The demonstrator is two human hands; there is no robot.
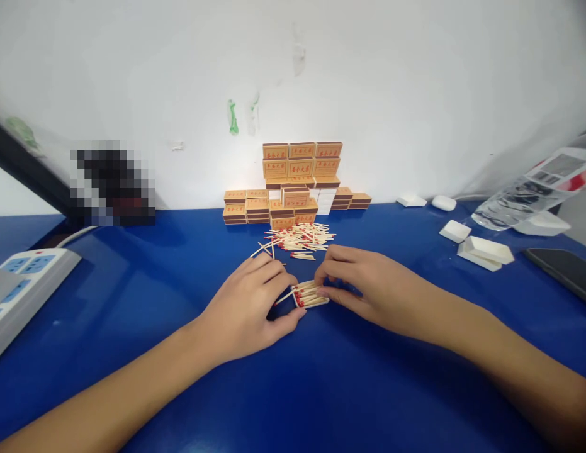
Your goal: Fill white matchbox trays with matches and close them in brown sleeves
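Observation:
A small white matchbox tray lies on the blue table, filled with red-tipped matches. My left hand curls about its left end, thumb against the front corner and forefinger at the back. One loose match slants over the tray's left edge, its red head pointing to the lower left. At the right end, my right hand has thumb and forefinger pinched over the plain ends of the matches; what lies between the fingertips is hidden. Just beyond both hands spreads a pile of matches.
Against the white wall stand stacked matchboxes. To the right lie white trays, a white rounded case, a clear plastic bottle and a dark phone. A power strip sits on the left, near a blurred-out dark object.

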